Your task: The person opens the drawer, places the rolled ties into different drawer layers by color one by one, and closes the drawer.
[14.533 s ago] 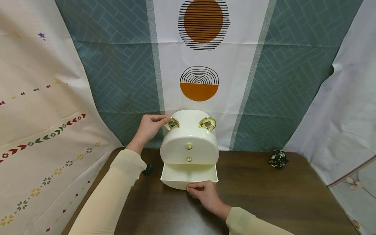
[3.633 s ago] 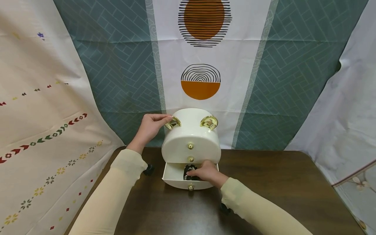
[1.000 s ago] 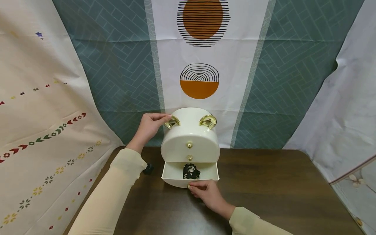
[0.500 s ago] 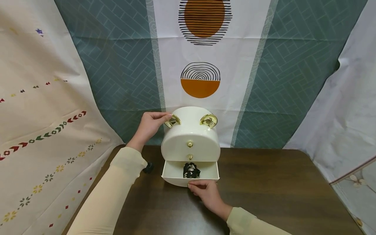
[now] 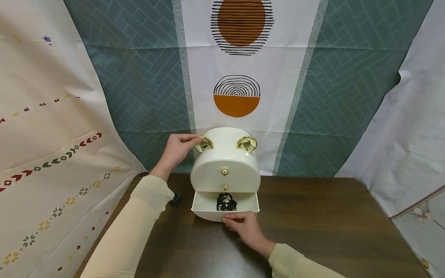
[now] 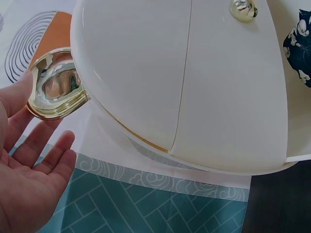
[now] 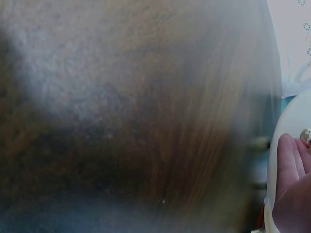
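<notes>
A white rounded drawer box (image 5: 208,174) with gold ears stands on the table, its bottom drawer (image 5: 203,201) pulled out. My left hand (image 5: 177,151) pinches the gold ear (image 6: 57,85) on the left between thumb and forefinger; the other fingers are spread loosely in the left wrist view. In the drawer lies a small black bundle with a white floral print (image 5: 226,202), which looks like rolled cloth. My right hand (image 5: 246,230) pinches the knob at the drawer's front, mostly hidden by the fingertips. The right wrist view shows this hand (image 7: 291,179) only at its edge.
Two gold knobs sit on the closed upper drawers, the higher knob (image 5: 224,172) above the lower knob (image 5: 225,187). The gold right ear (image 5: 247,144) stands untouched. A dark wooden table (image 5: 313,224) extends right, with hanging cloth (image 5: 347,96) behind and at both sides.
The floral bundle went from the table's right side into the open drawer, carried by my right hand, which then returned to the drawer knob. My left hand stayed on the ear. The last second shows little movement.
</notes>
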`<state>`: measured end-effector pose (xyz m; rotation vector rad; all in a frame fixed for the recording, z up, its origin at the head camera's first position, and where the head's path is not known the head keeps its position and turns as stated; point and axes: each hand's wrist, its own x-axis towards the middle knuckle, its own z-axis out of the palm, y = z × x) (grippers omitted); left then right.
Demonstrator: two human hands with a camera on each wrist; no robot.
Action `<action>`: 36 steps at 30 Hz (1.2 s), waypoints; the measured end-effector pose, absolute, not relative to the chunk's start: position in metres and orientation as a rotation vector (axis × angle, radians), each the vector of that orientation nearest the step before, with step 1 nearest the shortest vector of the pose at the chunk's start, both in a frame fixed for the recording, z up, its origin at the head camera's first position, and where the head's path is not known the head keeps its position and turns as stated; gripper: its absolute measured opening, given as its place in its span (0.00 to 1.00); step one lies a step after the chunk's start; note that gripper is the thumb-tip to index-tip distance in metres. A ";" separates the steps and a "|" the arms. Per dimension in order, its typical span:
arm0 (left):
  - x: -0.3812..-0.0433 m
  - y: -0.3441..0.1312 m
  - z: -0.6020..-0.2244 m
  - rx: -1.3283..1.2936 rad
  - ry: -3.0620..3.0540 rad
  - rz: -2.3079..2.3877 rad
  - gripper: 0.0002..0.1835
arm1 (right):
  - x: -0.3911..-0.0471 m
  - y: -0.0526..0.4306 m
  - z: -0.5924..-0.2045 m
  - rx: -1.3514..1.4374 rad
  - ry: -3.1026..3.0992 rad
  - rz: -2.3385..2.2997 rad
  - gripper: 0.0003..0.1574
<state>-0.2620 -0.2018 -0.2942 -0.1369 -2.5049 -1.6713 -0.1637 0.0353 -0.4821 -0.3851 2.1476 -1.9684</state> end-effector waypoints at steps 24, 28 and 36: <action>-0.262 -0.203 -0.297 -0.147 -2.510 -1.674 0.17 | -0.169 0.034 -0.482 -0.366 2.157 -1.980 0.11; -0.269 -0.207 -0.304 -0.152 -2.503 -1.688 0.17 | -0.171 0.035 -0.483 -0.383 2.175 -1.967 0.11; -0.285 -0.214 -0.318 -0.163 -2.487 -1.689 0.20 | -0.176 0.036 -0.480 -0.433 2.218 -1.949 0.10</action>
